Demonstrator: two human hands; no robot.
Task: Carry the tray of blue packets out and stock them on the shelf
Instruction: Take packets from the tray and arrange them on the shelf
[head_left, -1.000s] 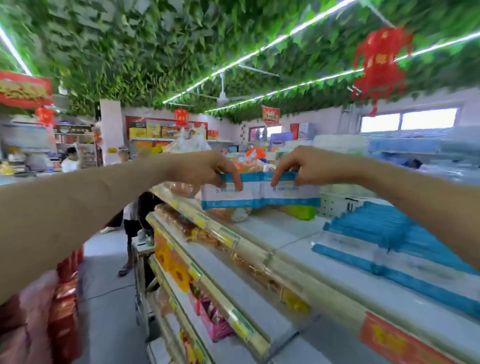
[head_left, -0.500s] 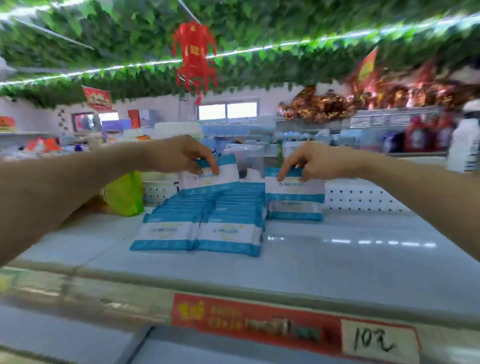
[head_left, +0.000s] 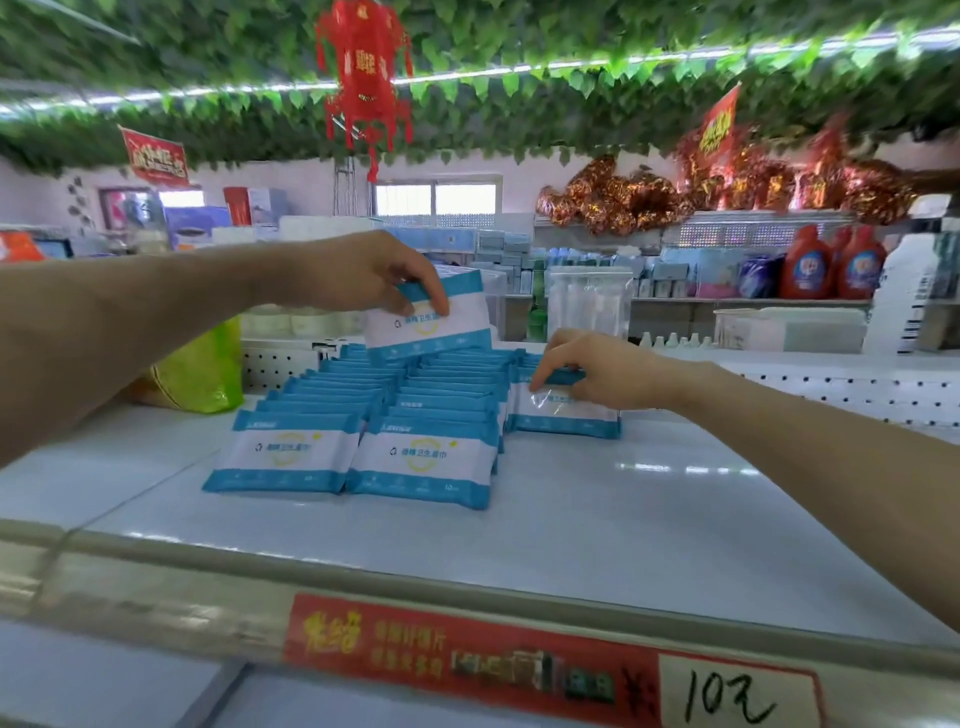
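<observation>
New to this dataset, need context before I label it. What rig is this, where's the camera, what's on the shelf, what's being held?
There is no robot here. A person works with bare hands, and the single picture comes from a wide-angle camera worn on their head, looking forward and down. That is why both forearms reach in from the sides.

The surface is a pale shelf in a shop, with a red price strip along its front edge. On it lie two rows of blue-and-white packets, overlapping one behind another, and a yellow-green bag sits to their left.

The left hand pinches a raised packet by its top edge, above the rows. The right hand pinches the top of a standing packet that rests on the shelf just right of the rows. No tray is in view.
</observation>
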